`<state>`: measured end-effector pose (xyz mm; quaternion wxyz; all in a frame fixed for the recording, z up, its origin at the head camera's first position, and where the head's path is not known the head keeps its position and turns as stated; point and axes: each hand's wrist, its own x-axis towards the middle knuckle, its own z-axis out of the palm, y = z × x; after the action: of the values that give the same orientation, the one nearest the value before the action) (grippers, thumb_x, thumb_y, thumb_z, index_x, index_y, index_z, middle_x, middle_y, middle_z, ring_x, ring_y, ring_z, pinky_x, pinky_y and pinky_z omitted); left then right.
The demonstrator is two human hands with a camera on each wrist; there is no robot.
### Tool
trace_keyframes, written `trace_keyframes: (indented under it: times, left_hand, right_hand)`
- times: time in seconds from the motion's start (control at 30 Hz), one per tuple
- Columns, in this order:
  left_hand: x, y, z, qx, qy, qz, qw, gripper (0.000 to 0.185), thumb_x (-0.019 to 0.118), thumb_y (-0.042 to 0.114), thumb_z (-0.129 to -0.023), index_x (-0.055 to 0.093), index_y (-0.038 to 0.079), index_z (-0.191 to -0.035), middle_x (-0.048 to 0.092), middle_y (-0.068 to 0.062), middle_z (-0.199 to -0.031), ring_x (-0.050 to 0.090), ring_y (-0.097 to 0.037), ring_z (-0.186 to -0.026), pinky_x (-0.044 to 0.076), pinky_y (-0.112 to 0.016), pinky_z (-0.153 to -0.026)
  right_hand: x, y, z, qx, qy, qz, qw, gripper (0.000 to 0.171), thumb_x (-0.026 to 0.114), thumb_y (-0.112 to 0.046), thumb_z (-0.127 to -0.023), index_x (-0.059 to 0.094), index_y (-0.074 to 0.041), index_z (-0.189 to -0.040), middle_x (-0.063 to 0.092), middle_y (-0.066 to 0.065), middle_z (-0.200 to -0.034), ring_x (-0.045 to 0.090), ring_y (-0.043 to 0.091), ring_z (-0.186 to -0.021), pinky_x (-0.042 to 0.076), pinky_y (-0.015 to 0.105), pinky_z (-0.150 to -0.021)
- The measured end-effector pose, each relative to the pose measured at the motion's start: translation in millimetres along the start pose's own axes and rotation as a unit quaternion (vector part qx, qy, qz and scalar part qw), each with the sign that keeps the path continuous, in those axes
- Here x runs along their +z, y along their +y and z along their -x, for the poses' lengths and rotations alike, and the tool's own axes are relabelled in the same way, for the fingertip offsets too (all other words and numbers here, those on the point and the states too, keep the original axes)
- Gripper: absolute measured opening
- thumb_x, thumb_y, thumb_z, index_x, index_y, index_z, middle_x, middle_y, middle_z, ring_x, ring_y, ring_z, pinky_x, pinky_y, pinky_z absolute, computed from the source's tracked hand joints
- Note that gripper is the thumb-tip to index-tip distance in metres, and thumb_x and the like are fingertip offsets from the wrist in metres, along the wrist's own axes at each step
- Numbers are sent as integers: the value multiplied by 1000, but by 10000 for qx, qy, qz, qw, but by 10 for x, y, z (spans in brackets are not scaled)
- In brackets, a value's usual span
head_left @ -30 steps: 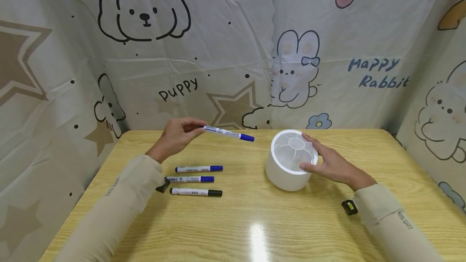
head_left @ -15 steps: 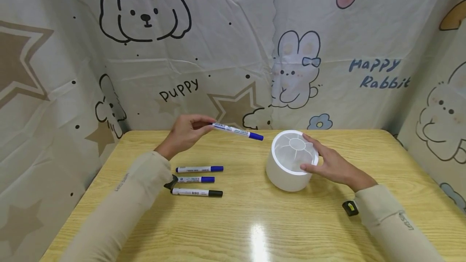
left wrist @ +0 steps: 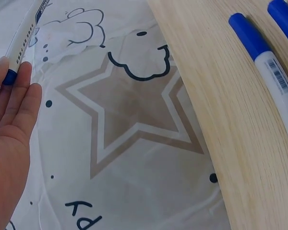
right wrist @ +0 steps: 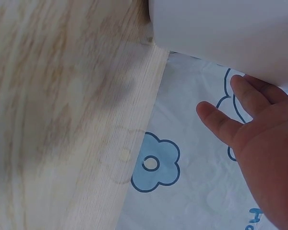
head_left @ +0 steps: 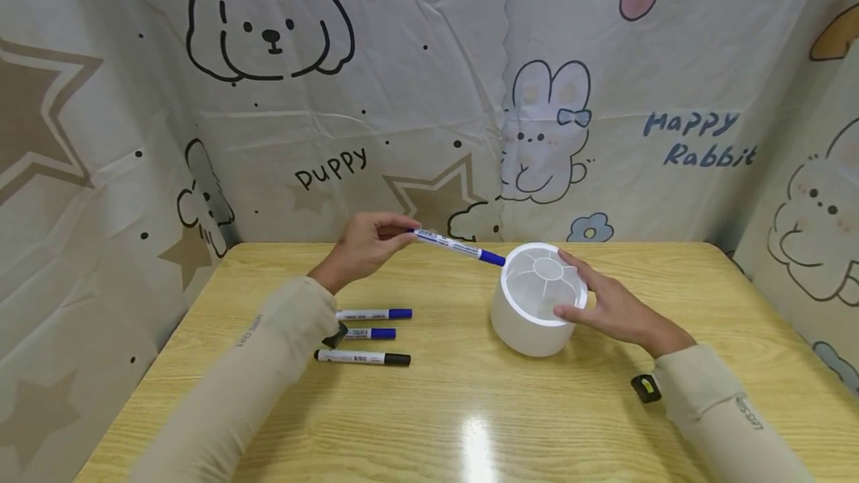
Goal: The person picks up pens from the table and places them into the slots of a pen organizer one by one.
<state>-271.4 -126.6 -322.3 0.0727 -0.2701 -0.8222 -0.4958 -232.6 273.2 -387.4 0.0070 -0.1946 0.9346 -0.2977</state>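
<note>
My left hand (head_left: 365, 244) pinches a white marker with a blue cap (head_left: 459, 247) by its back end, above the table. The marker's capped end touches the near-left rim of a white round container (head_left: 533, 311) with divided sections inside. The marker's back end (left wrist: 23, 42) lies against my left fingers (left wrist: 19, 91) in the left wrist view. My right hand (head_left: 607, 304) grips the container's right side, thumb on the front rim and fingers on the back rim. The container's white wall (right wrist: 225, 33) fills the top of the right wrist view above my right fingers (right wrist: 240, 110).
Two blue-capped markers (head_left: 373, 314) (head_left: 367, 333) and a black-capped one (head_left: 362, 357) lie in a row on the wooden table (head_left: 470, 408) near my left forearm. Cartoon-print cloth walls (head_left: 429, 95) close in the back and both sides.
My left hand has carried the blue marker to the right, from mid-table to the container's rim. The right hand and container have stayed put.
</note>
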Motion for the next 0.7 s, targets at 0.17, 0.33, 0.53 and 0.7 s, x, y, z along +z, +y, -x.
trace_keyframes:
  times: [0.17, 0.33, 0.53, 0.7]
  left_hand:
    - [67, 18, -40, 134, -30, -142, 9998, 19, 72, 4, -92, 74, 0, -110, 73, -12, -106, 70, -20, -89, 58, -28, -76]
    - [117, 41, -74, 278, -60, -185, 9994, 18, 72, 4, -92, 74, 0, -110, 73, -11, -105, 70, -19, -87, 59, -28, -76]
    - [161, 63, -114, 324, -94, -95, 9994, 18, 73, 4, -91, 74, 0, -109, 73, -11, -102, 70, -19, -87, 59, -29, -76]
    - [198, 82, -150, 283, -137, 12, 9995, 18, 74, 2, -90, 74, 0, -107, 73, -10, -99, 70, -19, -84, 59, -31, -75]
  right_hand:
    - [1, -1, 3, 43, -34, -45, 10000, 96, 72, -45, -90, 16, -15, -161, 35, 29, -153, 39, 51, -135, 33, 72, -103]
    - [2, -8, 6, 72, -57, -57, 9999, 97, 72, -46, -89, 15, -15, -161, 34, 29, -154, 38, 51, -135, 32, 72, -103]
    - [-7, -24, 13, 161, -119, -98, 9998, 98, 72, -48, -89, 14, -17, -162, 31, 28, -156, 36, 51, -137, 32, 72, -104]
    - [-10, -33, 19, 144, -112, -163, 9997, 98, 72, -47, -90, 14, -15, -162, 31, 29, -155, 36, 51, -137, 32, 72, -104]
